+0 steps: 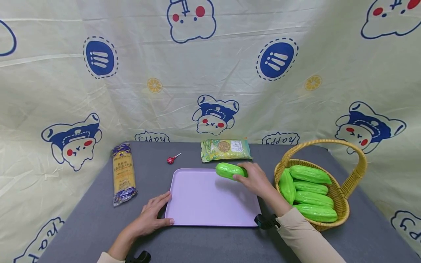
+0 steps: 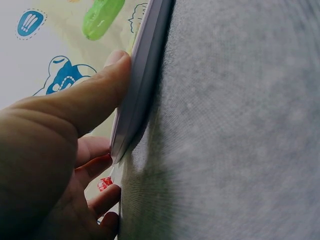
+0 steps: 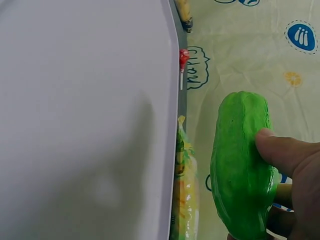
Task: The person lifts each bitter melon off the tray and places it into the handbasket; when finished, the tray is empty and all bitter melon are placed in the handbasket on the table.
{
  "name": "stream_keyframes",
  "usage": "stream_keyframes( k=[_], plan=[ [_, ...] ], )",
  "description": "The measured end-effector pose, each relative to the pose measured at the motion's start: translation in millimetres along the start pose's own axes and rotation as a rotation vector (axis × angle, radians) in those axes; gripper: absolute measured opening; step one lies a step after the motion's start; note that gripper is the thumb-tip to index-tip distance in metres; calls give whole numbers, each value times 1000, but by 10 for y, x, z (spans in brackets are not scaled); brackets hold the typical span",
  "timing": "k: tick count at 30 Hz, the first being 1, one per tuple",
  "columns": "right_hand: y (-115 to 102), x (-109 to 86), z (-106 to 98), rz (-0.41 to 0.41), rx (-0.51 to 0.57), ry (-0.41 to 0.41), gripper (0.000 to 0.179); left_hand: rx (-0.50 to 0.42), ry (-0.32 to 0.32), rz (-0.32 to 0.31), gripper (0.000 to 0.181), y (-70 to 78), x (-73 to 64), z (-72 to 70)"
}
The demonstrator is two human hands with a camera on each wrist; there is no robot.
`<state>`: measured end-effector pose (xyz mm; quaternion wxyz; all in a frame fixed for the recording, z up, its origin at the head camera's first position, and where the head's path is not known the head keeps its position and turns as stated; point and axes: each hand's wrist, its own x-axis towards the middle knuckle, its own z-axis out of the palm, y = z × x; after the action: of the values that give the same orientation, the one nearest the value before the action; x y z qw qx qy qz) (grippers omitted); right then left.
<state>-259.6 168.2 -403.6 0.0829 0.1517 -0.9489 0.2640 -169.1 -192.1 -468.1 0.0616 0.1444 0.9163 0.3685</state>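
Observation:
My right hand [image 1: 254,178] holds a glossy, ridged green cucumber [image 3: 242,165] above the far right part of a lilac tray [image 1: 210,204], thumb on one side and fingers on the other. The cucumber's shadow falls on the tray. At the tray's front left corner rests my left hand [image 1: 152,215], its thumb [image 2: 112,75] against the rim and its fingers spread along the left edge. Several more such cucumbers [image 1: 314,198] lie in a yellow woven basket [image 1: 343,210] to the right of my right forearm.
Behind the tray lies a green and yellow packet [image 1: 225,149]. A red lollipop [image 1: 171,159] is at the back left, and a blue and yellow noodle packet [image 1: 123,173] lies farther left. The basket's tall handle [image 1: 360,164] arches up on the right. A printed cloth hangs behind the table.

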Motion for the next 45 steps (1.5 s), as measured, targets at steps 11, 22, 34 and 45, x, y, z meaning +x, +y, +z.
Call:
stream_keyframes(
  k=[11, 22, 34, 45],
  plan=[
    [-25, -185, -170, -25, -8, 47, 50, 0, 6, 12, 80, 2, -8, 5],
    [8, -410, -362, -99, -52, 109, 49, 0, 0, 2, 81, 9, -5, 0],
    [112, -699, -656, -117, -84, 104, 50, 3, 3, -1, 81, 14, -16, -5],
    [275, -941, -873, -156, -139, 161, 48, 0, 1, 0, 81, 3, -1, 0]
  ],
)
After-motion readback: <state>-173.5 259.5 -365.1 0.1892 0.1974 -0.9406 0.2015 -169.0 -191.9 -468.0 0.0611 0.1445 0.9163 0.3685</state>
